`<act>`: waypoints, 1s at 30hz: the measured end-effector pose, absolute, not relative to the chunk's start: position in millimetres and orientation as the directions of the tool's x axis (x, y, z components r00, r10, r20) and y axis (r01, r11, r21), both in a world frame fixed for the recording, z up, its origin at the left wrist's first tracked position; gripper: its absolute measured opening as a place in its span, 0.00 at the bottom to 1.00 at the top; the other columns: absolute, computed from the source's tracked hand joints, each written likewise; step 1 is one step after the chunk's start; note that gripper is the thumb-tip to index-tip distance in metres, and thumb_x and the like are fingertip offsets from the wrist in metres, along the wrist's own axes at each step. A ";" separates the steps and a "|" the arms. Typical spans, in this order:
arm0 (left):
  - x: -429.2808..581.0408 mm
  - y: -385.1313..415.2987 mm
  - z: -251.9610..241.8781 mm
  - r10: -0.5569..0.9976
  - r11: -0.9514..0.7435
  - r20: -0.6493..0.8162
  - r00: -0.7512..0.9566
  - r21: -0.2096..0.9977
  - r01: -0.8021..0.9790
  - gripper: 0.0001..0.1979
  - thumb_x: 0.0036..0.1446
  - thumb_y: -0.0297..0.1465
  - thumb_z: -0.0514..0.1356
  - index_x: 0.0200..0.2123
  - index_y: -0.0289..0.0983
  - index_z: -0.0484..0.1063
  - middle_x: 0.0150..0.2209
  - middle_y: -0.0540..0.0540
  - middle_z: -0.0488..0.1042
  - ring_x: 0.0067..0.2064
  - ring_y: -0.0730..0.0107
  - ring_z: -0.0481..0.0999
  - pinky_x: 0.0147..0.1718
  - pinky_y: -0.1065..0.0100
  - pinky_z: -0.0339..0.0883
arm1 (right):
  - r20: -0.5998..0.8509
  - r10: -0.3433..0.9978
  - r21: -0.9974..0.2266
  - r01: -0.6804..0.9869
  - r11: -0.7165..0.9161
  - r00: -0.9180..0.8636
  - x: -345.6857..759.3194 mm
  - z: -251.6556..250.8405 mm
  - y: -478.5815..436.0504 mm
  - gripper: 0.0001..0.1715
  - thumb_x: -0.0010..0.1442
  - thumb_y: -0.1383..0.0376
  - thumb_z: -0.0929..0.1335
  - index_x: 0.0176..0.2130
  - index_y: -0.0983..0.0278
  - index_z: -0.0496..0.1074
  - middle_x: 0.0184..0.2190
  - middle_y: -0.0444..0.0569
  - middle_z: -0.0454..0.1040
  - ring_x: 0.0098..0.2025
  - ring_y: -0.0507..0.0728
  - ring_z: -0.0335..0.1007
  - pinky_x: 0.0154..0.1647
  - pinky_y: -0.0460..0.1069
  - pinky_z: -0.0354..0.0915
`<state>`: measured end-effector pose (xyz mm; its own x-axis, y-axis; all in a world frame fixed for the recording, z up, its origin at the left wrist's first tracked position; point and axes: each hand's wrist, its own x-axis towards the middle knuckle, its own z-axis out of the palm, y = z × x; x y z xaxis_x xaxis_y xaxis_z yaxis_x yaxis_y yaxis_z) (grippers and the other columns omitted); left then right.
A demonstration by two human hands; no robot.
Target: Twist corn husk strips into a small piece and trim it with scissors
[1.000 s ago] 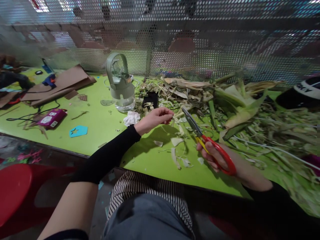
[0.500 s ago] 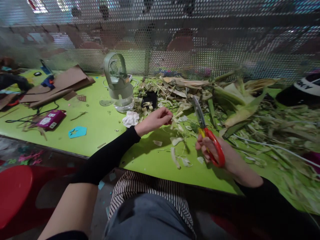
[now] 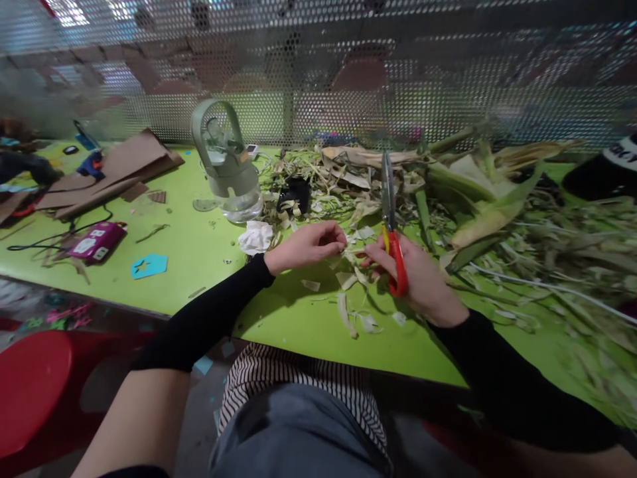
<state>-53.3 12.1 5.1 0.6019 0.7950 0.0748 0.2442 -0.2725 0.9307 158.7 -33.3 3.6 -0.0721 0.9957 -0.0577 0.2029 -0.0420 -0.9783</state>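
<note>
My left hand (image 3: 311,244) is closed in a pinch, its fingertips on a small pale strip of corn husk (image 3: 354,253) just over the table. Close to its right, my right hand (image 3: 421,282) holds scissors (image 3: 397,262) with red and yellow handles, the blades pointing up and away from me. The thumb and fingertips of that hand reach the right end of the husk strip; whether they grip it I cannot tell. Below lie cut husk scraps (image 3: 344,313). Behind the hands spreads a heap of dried husk pieces (image 3: 343,174).
A green-lidded water bottle (image 3: 231,176) stands left of the heap, with crumpled white tissue (image 3: 255,236) before it. Large corn husks (image 3: 490,212) and a white cable (image 3: 537,285) lie right. Farther left are a purple power strip (image 3: 97,241), blue paper (image 3: 149,266) and brown cardboard (image 3: 119,166).
My right hand has moved left and slightly up with the scissors, bringing its fingertips to the husk strip. The blades now stand more upright. My left hand has barely shifted.
</note>
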 end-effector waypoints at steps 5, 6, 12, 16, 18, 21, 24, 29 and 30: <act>-50.2 11.0 -0.8 0.797 -0.242 0.072 0.600 0.948 0.209 0.05 0.63 0.32 0.59 0.37 0.35 0.70 0.33 0.50 0.72 0.32 0.75 0.67 0.35 0.69 0.60 | -0.074 0.991 -0.983 0.174 -0.053 -0.112 160.0 -3.4 -36.0 0.29 0.48 0.48 0.80 0.32 0.60 0.64 0.27 0.39 0.71 0.25 0.49 0.67 0.22 0.45 0.64; -49.4 10.5 -1.7 0.799 -0.221 0.072 0.597 0.958 0.180 0.06 0.63 0.33 0.60 0.38 0.35 0.70 0.34 0.50 0.72 0.33 0.75 0.67 0.35 0.68 0.61 | -0.072 0.990 -0.985 0.167 -0.051 -0.124 159.7 -4.4 -37.0 0.28 0.49 0.48 0.79 0.33 0.60 0.64 0.26 0.38 0.70 0.24 0.48 0.66 0.23 0.45 0.64; -46.9 8.1 -3.3 0.795 -0.165 0.111 0.597 0.986 0.036 0.10 0.64 0.36 0.61 0.38 0.34 0.70 0.33 0.50 0.70 0.33 0.76 0.67 0.36 0.69 0.61 | -0.064 0.986 -0.992 0.113 -0.047 -0.152 158.2 -9.7 -41.9 0.27 0.51 0.48 0.78 0.33 0.60 0.65 0.25 0.38 0.69 0.25 0.49 0.67 0.26 0.46 0.66; -46.1 6.8 -2.3 0.799 -0.197 0.106 0.591 0.976 0.091 0.10 0.64 0.37 0.61 0.38 0.34 0.71 0.33 0.51 0.71 0.32 0.77 0.66 0.33 0.69 0.58 | -0.050 0.993 -0.991 0.129 -0.035 -0.108 157.1 -4.9 -44.9 0.25 0.53 0.48 0.78 0.34 0.60 0.66 0.28 0.39 0.70 0.25 0.49 0.67 0.25 0.46 0.66; -45.5 5.8 -1.1 0.803 -0.179 0.089 0.589 0.979 0.097 0.09 0.63 0.35 0.62 0.38 0.34 0.71 0.33 0.51 0.71 0.32 0.77 0.66 0.34 0.69 0.59 | -0.038 0.994 -0.993 0.118 -0.026 -0.098 156.0 -1.9 -46.4 0.26 0.53 0.47 0.78 0.34 0.60 0.66 0.28 0.40 0.71 0.26 0.49 0.68 0.25 0.45 0.66; -45.5 4.3 0.9 0.810 -0.098 0.071 0.582 0.995 0.015 0.08 0.64 0.34 0.62 0.40 0.34 0.72 0.35 0.49 0.73 0.36 0.76 0.70 0.40 0.68 0.63 | -0.033 0.994 -0.994 0.109 -0.022 -0.101 153.6 -0.4 -48.6 0.27 0.52 0.47 0.78 0.35 0.60 0.65 0.29 0.40 0.72 0.25 0.49 0.67 0.26 0.46 0.68; -46.3 4.1 0.5 0.821 -0.003 0.039 0.570 0.998 -0.063 0.13 0.63 0.36 0.63 0.46 0.34 0.72 0.42 0.46 0.74 0.41 0.74 0.74 0.46 0.65 0.66 | -0.022 0.995 -0.997 0.078 -0.014 -0.096 151.0 -2.3 -50.6 0.28 0.50 0.47 0.79 0.35 0.59 0.65 0.31 0.40 0.73 0.26 0.49 0.68 0.30 0.48 0.72; -43.4 6.5 -5.4 0.790 0.111 -0.089 0.606 0.994 0.001 0.18 0.53 0.30 0.71 0.44 0.33 0.71 0.36 0.50 0.73 0.36 0.77 0.73 0.42 0.66 0.66 | 0.073 0.997 -0.997 0.033 0.074 -0.018 147.8 -8.0 -52.3 0.27 0.52 0.49 0.79 0.35 0.58 0.63 0.35 0.41 0.72 0.32 0.51 0.73 0.40 0.51 0.77; -42.3 6.7 -6.0 0.779 0.145 -0.103 0.619 0.989 -0.017 0.16 0.53 0.28 0.71 0.42 0.32 0.70 0.35 0.51 0.73 0.36 0.77 0.74 0.43 0.66 0.67 | 0.090 0.996 -0.996 0.026 0.090 -0.002 147.3 -9.2 -52.2 0.26 0.52 0.50 0.79 0.34 0.58 0.63 0.35 0.41 0.72 0.33 0.51 0.73 0.41 0.51 0.77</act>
